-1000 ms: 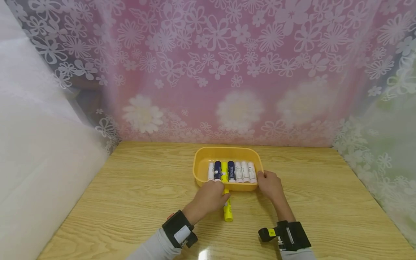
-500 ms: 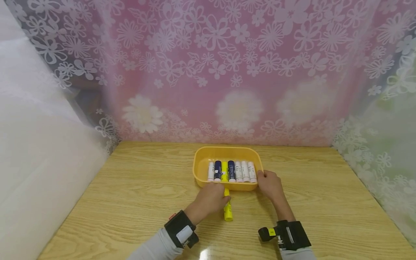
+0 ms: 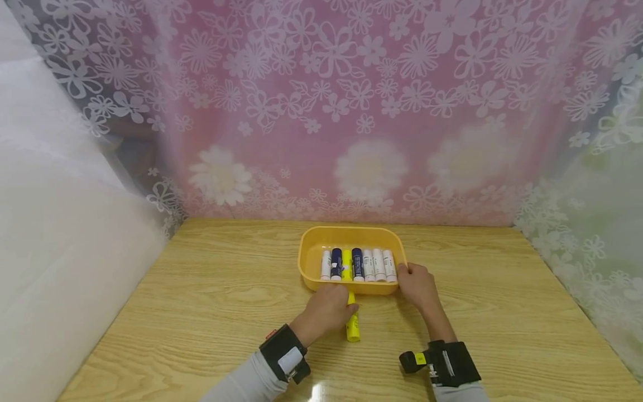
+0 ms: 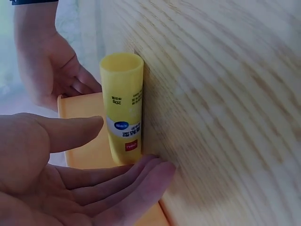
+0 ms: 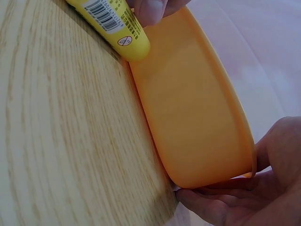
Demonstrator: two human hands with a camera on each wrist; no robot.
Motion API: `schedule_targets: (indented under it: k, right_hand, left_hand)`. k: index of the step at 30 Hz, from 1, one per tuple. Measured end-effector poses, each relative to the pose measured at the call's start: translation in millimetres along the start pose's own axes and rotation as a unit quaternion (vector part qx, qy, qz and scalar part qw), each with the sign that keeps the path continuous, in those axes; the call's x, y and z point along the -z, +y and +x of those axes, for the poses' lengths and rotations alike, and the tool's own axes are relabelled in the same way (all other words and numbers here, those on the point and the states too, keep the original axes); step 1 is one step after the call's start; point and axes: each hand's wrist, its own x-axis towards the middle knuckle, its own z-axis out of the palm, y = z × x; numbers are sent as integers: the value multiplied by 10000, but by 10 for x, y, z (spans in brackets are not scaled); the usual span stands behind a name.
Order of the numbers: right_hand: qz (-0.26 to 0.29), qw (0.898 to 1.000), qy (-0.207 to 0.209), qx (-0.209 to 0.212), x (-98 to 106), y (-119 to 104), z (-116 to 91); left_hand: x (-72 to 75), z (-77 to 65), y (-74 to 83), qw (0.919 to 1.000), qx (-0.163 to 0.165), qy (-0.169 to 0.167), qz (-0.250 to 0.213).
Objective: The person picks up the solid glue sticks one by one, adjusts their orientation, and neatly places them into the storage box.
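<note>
A yellow glue stick (image 3: 354, 326) lies on the table in front of a yellow plastic tray (image 3: 374, 288), one end toward the tray's front wall. My left hand (image 3: 326, 308) is beside it. In the left wrist view the thumb stands apart from the glue stick (image 4: 123, 101), and the extended fingers (image 4: 136, 181) are at its tray-side end; whether they touch it is unclear. My right hand (image 3: 418, 286) grips the tray's right end, fingers on the outer wall and thumb side at the rim (image 5: 253, 150).
Inside the tray several glue sticks lie in a row: white ones (image 3: 378, 266), dark blue ones (image 3: 358, 264) and a yellow one (image 3: 347, 264). Wood-grain table (image 3: 216, 312) surrounds the tray. A pink flowered curtain (image 3: 301, 139) hangs behind the table's far edge.
My left hand has shifted slightly to the right and toward me along the glue stick. The glue stick, the tray and my right hand show no clear movement.
</note>
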Motion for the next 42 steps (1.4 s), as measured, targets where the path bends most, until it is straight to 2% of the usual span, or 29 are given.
schedule_targets:
  k: [7,19,33,42]
  right_hand:
    - [4,10000,-4,-47,7,-5,-7]
    - [-33,10000,-16,25,12,0,-2]
    - [-51,10000,28,-25,-9,-5,4]
    - [-1,10000,27,-7,-3,-16,-10]
  left_hand:
    - [-10,18,-21,10000,-65,48,1]
    - [9,41,-3,9999,67,-140,67]
    - [15,31,-58,9998,97,-78,-158]
    - [32,12,-67,9989,242,-230,-342]
